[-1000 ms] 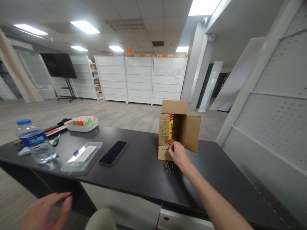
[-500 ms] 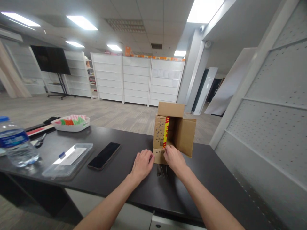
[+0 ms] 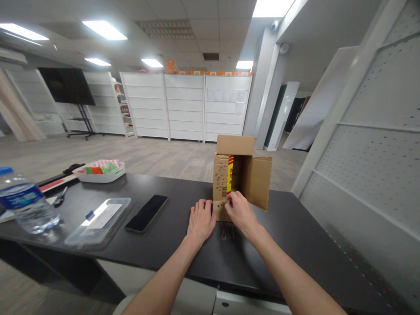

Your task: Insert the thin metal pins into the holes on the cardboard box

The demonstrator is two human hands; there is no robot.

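Note:
An open cardboard box [image 3: 222,168] stands on its side on the dark table, its mouth facing me, with small holes in its left panel and front lower flap. My left hand [image 3: 201,218] lies palm down beside that flap, fingers stretched out and thumb side at its left edge. At the flap's right part, my right hand [image 3: 241,210] is closed in a pinch. Whatever its fingertips hold is too small or hidden to make out. Several thin metal rods [image 3: 223,231], perhaps nails, stick out toward me below the flap. Yellow and red tape [image 3: 230,175] runs down the box's opening edge.
Left of my hands lie a black phone [image 3: 147,213] and a clear plastic case [image 3: 98,222]. A water bottle [image 3: 28,203], scissors [image 3: 60,197] and a white basket [image 3: 101,176] of colourful items stand farther left. A perforated panel [image 3: 370,144] rises at the right.
The view has shifted slightly, so the table items appear a little farther right. My right hand stays pinched at the flap and my left hand stays beside it.

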